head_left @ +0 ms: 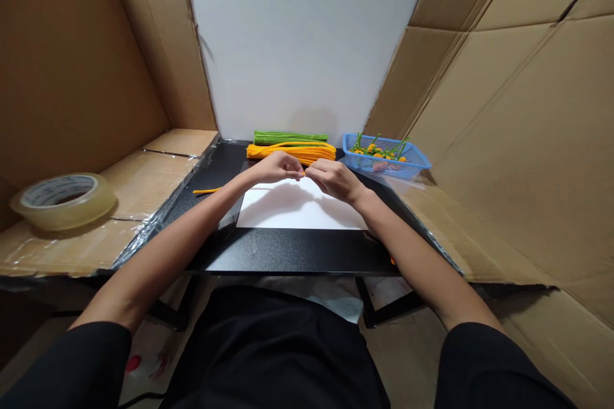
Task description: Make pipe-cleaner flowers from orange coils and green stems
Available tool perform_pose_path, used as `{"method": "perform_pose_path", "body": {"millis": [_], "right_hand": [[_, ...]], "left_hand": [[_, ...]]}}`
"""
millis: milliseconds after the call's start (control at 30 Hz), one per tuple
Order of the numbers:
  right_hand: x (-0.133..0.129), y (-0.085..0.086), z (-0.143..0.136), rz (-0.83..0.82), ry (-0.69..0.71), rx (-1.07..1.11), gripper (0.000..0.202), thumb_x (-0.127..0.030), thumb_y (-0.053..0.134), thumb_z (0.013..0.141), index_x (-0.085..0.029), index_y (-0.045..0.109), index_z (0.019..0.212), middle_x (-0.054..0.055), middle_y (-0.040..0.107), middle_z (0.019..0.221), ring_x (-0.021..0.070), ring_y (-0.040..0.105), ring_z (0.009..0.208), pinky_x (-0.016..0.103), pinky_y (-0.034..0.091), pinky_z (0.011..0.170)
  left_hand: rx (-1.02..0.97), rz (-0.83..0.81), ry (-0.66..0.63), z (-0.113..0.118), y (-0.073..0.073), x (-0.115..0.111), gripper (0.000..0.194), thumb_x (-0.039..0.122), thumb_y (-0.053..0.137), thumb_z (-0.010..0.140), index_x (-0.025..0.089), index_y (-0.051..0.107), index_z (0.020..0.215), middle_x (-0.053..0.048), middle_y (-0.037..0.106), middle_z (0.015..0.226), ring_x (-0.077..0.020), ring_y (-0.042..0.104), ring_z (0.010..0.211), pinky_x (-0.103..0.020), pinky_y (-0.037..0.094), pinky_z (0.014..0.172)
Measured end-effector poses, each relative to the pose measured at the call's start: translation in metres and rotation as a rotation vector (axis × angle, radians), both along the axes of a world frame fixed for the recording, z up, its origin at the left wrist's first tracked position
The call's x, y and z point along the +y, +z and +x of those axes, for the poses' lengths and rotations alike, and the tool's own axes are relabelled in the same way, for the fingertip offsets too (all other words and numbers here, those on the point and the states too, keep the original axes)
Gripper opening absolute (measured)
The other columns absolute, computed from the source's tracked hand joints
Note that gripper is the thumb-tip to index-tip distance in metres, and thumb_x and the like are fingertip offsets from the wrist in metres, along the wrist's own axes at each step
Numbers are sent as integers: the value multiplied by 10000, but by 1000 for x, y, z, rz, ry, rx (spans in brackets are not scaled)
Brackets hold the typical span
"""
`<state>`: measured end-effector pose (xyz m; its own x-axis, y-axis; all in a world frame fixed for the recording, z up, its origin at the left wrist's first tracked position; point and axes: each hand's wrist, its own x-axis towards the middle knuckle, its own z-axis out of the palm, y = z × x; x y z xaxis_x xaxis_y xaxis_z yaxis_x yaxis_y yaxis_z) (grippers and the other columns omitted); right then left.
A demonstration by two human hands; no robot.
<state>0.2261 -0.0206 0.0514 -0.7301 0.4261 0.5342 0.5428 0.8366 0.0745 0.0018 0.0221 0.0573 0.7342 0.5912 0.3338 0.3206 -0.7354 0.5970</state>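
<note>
Above a white sheet of paper (268, 217), my left hand (277, 167) and my right hand (336, 180) meet with fingers pinched together. Between their fingertips shows a small bit of an orange pipe cleaner (303, 174); the fingers hide most of it. Another orange pipe cleaner (206, 191) sticks out to the left, partly behind my left forearm. Just beyond my hands lies a bundle of orange pipe cleaners (311, 152), and behind that a bundle of green pipe cleaners (290, 138).
A blue plastic basket (412, 166) at the back right holds several green-stemmed orange pieces. On the cardboard at left lies a roll of clear tape (91, 208). Cardboard walls (518, 128) flank the black table (288, 252), with a white wall (307, 38) behind.
</note>
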Motion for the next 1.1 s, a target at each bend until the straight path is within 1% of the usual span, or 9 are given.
{"method": "perform_pose_path", "body": {"millis": [100,200,300,400,600,767,833,967,1100], "right_hand": [[0,0,0,13,-2,-42,323,-226,395,1036,-172,647,842,91,650,801,202,540,742,322,390,691],[2,-1,0,-27,-6,-39,313,-185,408,1017,-176,651,821,90,659,805,201,549,755,321,393,702],[4,-4,-3,-104,-35,31,255,-195,479,985,-179,673,821,91,684,817,200,574,761,317,402,708],[7,-7,-6,-209,-91,165,174,-222,589,925,-169,692,795,77,702,783,185,601,719,299,413,689],[6,-6,-6,-547,-173,413,170,-277,688,818,-162,722,698,21,679,594,150,610,566,264,436,596],[10,-5,-1,-916,-173,584,332,-455,803,708,-145,700,644,47,672,564,128,578,499,249,460,503],[12,-4,1,-1045,-164,637,361,-466,834,681,-134,694,647,59,669,576,112,558,501,231,451,478],[14,-3,2,-1254,-132,671,279,-354,813,746,-129,664,672,48,626,584,86,514,501,185,415,429],[13,-1,-1,-1380,-80,648,255,-240,687,867,-157,568,657,-3,529,573,58,404,455,156,383,397]], "left_hand": [[23,91,13,0,1,-4,230,361,662,848,151,758,846,-55,738,775,-148,629,689,-247,435,622],[58,206,15,2,0,-8,147,268,642,830,177,756,815,-34,731,750,-148,618,668,-257,417,633],[73,338,59,4,-3,-9,120,221,634,795,190,749,780,-45,717,737,-177,612,667,-294,409,659],[86,466,97,8,-7,-11,129,218,614,791,194,724,730,-61,677,693,-214,598,700,-343,418,719],[125,623,83,13,-15,-13,185,234,549,848,208,686,727,-66,661,691,-225,578,749,-379,429,792],[105,683,58,15,-19,-14,287,267,476,934,210,657,719,-88,658,709,-214,556,721,-356,425,722],[92,706,58,16,-19,-16,309,263,449,952,212,643,717,-91,653,717,-212,549,717,-354,421,708],[80,756,67,17,-19,-18,310,252,433,957,218,619,711,-89,639,711,-214,542,724,-357,419,700],[69,797,84,17,-19,-18,308,243,436,958,225,599,697,-80,625,700,-212,533,718,-356,419,693]]}}
